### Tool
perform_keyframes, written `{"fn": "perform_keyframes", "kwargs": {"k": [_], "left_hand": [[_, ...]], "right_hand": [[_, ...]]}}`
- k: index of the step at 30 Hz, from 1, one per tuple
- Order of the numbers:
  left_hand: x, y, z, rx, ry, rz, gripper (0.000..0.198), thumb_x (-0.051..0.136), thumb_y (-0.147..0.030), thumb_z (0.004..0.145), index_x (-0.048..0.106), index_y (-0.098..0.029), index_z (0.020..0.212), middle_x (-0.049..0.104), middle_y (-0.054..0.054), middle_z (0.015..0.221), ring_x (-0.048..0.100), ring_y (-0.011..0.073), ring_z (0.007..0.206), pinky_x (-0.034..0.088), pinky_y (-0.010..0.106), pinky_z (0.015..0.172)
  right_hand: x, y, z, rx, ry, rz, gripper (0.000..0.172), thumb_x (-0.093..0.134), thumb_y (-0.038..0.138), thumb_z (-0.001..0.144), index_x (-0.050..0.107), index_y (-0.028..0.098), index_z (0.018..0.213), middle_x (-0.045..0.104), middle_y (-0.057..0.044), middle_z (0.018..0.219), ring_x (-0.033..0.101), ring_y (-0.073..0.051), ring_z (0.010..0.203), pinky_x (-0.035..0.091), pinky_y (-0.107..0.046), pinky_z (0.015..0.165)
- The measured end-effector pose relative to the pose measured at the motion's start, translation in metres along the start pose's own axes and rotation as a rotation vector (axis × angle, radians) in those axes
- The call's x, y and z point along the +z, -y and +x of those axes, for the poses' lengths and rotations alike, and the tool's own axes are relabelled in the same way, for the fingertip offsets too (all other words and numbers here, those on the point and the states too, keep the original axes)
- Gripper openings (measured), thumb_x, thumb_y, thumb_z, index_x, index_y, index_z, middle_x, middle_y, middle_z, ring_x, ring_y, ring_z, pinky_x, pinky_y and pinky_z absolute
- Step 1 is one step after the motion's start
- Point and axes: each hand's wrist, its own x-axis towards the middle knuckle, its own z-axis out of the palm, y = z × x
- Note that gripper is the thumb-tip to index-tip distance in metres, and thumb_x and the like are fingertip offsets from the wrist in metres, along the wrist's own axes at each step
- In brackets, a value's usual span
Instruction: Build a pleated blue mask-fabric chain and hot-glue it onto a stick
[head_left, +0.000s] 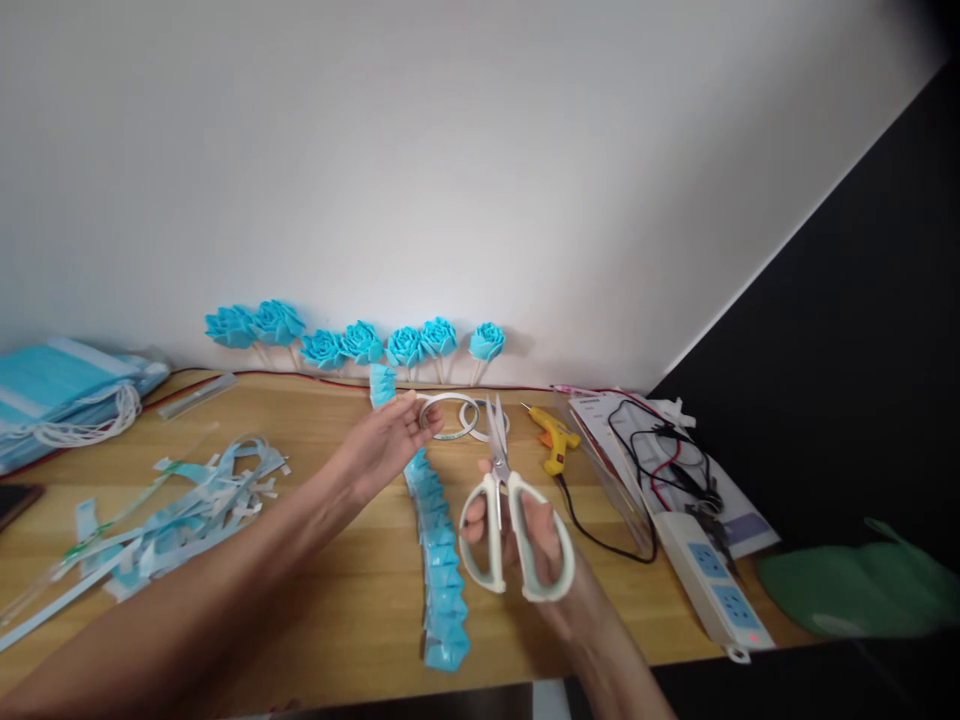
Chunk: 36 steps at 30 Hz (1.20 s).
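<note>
While the left hand pinches one white ring by its left edge, the right hand grasps one pair of scissors, fingers through both handles, blades upright and slightly parted. Taking the scissors' pivot as the clock's centre, the left hand and its ring sit between 9 and 11 o'clock; a second ring shows just behind the blades, near 12. Seven blue flowers on pale sticks line the wall from 10 to 12. One pleated blue strip runs from about 10:30 down to 7 on the table. Many scraps, too tangled to count, lie between 8 and 9, and a stack of blue sheets is at 9. One yellow glue gun lies between 2 and 3, papers near 3, one power strip with two blue socket panels at 4. Print marks the papers, too small to read.
</note>
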Motion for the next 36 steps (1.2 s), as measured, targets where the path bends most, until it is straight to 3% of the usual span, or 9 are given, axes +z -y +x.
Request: {"fn": "perform_keyframes", "kwargs": {"k": [4,9,13,20,27,33,36], "left_hand": [[-0.003,0.002,0.000,0.014,0.056,-0.012,0.026,0.046,-0.013,0.098,0.063,-0.011,0.079,0.068,0.009,0.083,0.068,0.0174,0.083,0.056,0.031,0.085],[-0.002,0.004,0.000,0.015,0.065,-0.015,0.025,0.049,-0.013,0.096,0.062,-0.012,0.076,0.067,0.007,0.082,0.066,0.0161,0.081,0.054,0.029,0.082],[-0.001,0.006,0.000,0.017,0.080,0.008,0.018,0.054,-0.014,0.093,0.062,-0.012,0.077,0.067,0.007,0.082,0.065,0.0157,0.076,0.053,0.027,0.075],[-0.003,0.018,-0.004,0.007,0.163,0.033,0.015,0.067,-0.020,0.087,0.059,-0.014,0.075,0.060,0.002,0.072,0.057,0.0120,0.063,0.049,0.022,0.060],[-0.002,0.027,-0.003,0.041,0.145,-0.014,0.016,0.071,-0.019,0.082,0.059,-0.013,0.071,0.059,0.002,0.071,0.055,0.0106,0.062,0.050,0.022,0.066],[0.003,0.027,-0.010,0.047,0.123,0.081,0.017,0.069,-0.019,0.083,0.058,-0.016,0.070,0.056,-0.001,0.066,0.055,0.0112,0.061,0.049,0.022,0.063],[0.005,0.028,-0.015,0.115,0.071,0.191,0.019,0.066,-0.019,0.086,0.057,-0.016,0.069,0.055,-0.002,0.064,0.055,0.0097,0.059,0.047,0.019,0.060]], "right_hand": [[0.006,-0.007,0.016,0.040,0.079,0.026,0.069,0.066,0.072,0.075,0.064,0.022,0.122,0.072,-0.009,0.096,0.070,-0.021,0.082,0.055,-0.031,0.072],[0.010,-0.018,0.025,0.070,0.202,0.038,0.069,0.055,0.077,0.080,0.065,0.020,0.119,0.071,-0.010,0.091,0.068,-0.022,0.075,0.055,-0.037,0.069],[0.012,-0.023,0.034,0.049,0.169,-0.020,0.060,0.051,0.069,0.088,0.063,0.019,0.120,0.068,-0.008,0.087,0.066,-0.018,0.069,0.053,-0.032,0.065],[0.018,-0.020,0.053,-0.014,0.075,-0.088,0.051,0.057,0.064,0.087,0.063,0.018,0.107,0.063,-0.002,0.075,0.058,-0.012,0.057,0.048,-0.024,0.052],[0.021,-0.024,0.051,0.032,0.004,-0.057,0.047,0.058,0.063,0.087,0.062,0.016,0.088,0.054,0.002,0.059,0.048,-0.009,0.047,0.036,-0.018,0.040],[0.025,-0.034,0.051,-0.035,-0.067,-0.015,0.047,0.069,0.056,0.082,0.061,0.019,0.111,0.053,0.005,0.061,0.041,-0.006,0.042,0.031,-0.017,0.037],[0.025,-0.038,0.052,-0.017,-0.022,0.072,0.046,0.066,0.058,0.083,0.061,0.022,0.111,0.058,0.003,0.068,0.045,-0.007,0.047,0.035,-0.018,0.042]]}}
